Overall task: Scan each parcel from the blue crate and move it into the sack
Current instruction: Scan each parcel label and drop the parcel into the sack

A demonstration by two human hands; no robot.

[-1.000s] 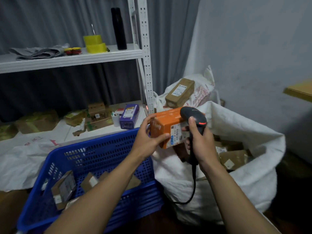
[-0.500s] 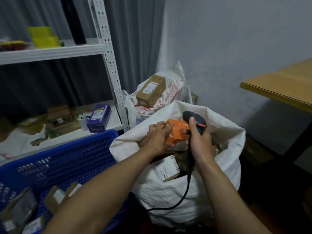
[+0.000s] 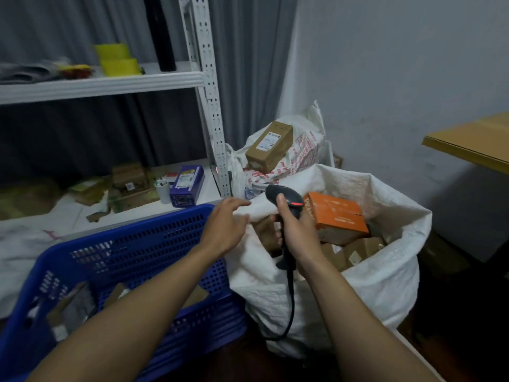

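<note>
An orange parcel (image 3: 334, 216) lies inside the white sack (image 3: 385, 277) on top of several brown parcels. My right hand (image 3: 296, 232) grips a black barcode scanner (image 3: 283, 199) over the sack's near-left side, its cable hanging down in front. My left hand (image 3: 224, 227) is empty, fingers relaxed, between the sack's left rim and the blue crate (image 3: 132, 260). The crate at the lower left holds a few cardboard parcels (image 3: 68, 307), partly hidden by my left forearm.
A white metal shelf (image 3: 203, 86) stands behind the crate, with a purple box (image 3: 187, 184) and cardboard pieces on its lower level. A second sack with a brown box (image 3: 268, 146) sits behind. A wooden table edge (image 3: 468, 143) juts in at the right.
My left hand carried the orange parcel from the scanner into the sack, let it go and drew back toward the crate. The view has swung right, then partly back left.
</note>
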